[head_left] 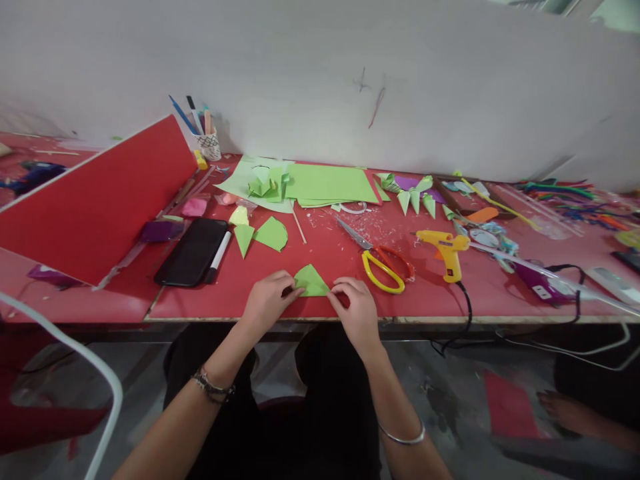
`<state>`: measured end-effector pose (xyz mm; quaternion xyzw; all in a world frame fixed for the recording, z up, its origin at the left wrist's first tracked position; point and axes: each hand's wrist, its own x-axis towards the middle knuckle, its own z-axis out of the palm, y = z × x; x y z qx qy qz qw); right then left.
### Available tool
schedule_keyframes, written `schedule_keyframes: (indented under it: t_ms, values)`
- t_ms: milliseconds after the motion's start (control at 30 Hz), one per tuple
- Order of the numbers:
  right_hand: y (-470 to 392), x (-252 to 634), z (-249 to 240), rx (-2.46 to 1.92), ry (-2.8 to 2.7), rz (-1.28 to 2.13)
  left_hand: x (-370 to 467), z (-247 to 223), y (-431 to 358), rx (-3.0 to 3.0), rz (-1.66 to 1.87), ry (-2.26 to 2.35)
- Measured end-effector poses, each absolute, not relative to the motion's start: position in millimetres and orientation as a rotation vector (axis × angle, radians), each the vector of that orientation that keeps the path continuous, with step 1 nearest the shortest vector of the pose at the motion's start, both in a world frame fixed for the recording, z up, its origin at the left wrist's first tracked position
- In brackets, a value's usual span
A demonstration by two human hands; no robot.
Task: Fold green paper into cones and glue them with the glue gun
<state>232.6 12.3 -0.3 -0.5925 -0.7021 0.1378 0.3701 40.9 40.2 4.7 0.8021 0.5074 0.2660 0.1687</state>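
Observation:
A small green paper piece [311, 280], with a pointed top, lies at the table's front edge between my hands. My left hand [270, 293] pinches its left corner between thumb and fingers. At its right corner, my right hand [355, 307] has thumb and fingertips closed on the paper. Just beyond lie a folded green paper cone [243, 239] and a rounded green paper piece [273, 234]. To the right rest scissors [383, 272] with one yellow and one red handle, and a yellow hot glue gun [445, 250].
A black phone [193, 252] and a marker [218, 257] lie at left, beside a leaning red board [110, 193]. Green paper sheets [335, 183], a pen cup [209, 144] and finished paper cones [415, 199] stand along the wall. The glue gun's cord [467, 307] hangs over the front edge.

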Motion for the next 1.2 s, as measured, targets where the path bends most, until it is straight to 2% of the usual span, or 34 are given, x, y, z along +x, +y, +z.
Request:
schedule_keyframes:
  t_ms: [1200]
  values:
    - [9.9, 233.9, -1.2, -1.485, -1.834, 0.301, 41.8, 6.0, 39.2, 2.29, 0.753, 1.449]
